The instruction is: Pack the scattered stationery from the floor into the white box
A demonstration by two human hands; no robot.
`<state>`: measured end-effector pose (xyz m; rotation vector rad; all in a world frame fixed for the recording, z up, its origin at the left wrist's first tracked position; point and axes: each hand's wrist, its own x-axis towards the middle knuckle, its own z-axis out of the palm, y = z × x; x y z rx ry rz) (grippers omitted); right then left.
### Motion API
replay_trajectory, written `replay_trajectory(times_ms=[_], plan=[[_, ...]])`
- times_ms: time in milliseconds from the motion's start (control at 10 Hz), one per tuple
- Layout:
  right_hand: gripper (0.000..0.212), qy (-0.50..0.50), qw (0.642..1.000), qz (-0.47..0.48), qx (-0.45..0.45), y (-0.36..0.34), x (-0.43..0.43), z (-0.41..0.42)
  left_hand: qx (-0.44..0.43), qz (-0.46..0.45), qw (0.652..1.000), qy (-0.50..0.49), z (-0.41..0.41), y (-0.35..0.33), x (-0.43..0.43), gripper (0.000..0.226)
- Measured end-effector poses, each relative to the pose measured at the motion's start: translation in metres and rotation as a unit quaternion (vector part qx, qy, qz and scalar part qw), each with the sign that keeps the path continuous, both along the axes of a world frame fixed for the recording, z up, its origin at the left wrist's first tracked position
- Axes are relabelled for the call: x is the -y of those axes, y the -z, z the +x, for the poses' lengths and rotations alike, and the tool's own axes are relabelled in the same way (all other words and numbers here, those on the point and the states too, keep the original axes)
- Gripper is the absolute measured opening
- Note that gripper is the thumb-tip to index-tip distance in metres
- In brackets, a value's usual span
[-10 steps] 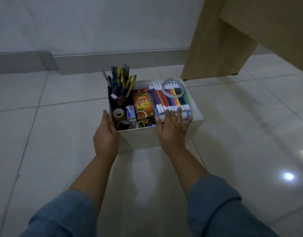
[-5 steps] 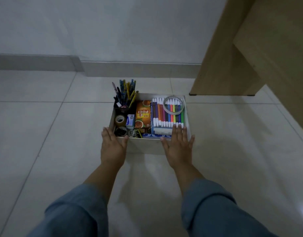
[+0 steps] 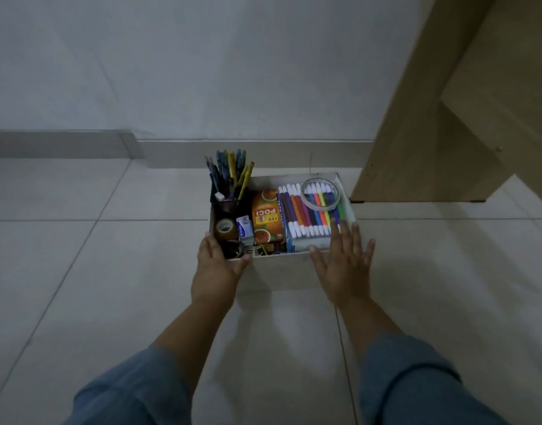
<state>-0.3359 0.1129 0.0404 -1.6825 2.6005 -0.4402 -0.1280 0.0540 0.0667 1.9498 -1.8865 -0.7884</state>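
A person's left hand cups the packed white cardboard box's near corner; the right hand hovers, fingers spread. Even pressure from both sides should keep it square.

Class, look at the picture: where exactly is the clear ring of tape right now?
In the head view, the clear tape ring lies on top of the coloured markers at the far right corner of the white box, near the wooden desk leg.

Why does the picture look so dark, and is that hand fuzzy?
Head view: the room is dimly lit, so the white box looks grey; the right hand is smeared by motion blur, while the left hand and markers look sharper.
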Motion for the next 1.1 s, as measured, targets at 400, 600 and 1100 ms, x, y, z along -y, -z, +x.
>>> replay_trajectory(times_ms=[400, 600, 1100], plan=[[0.076, 0.017, 0.997, 0.056, 0.047, -0.003, 0.107, -0.067, -0.059, 0.028, 0.997, 0.048, -0.064, -0.002, 0.123, 0.094], [0.076, 0.027, 0.997, 0.058, 0.043, -0.002, 0.143, -0.086, -0.030, 0.015, 0.997, 0.071, -0.083, 0.001, 0.163, 0.094], [0.073, 0.017, 0.996, 0.088, -0.001, -0.067, 0.150, -0.068, 0.057, 0.030, 0.983, 0.171, -0.086, -0.047, 0.172, 0.081]])
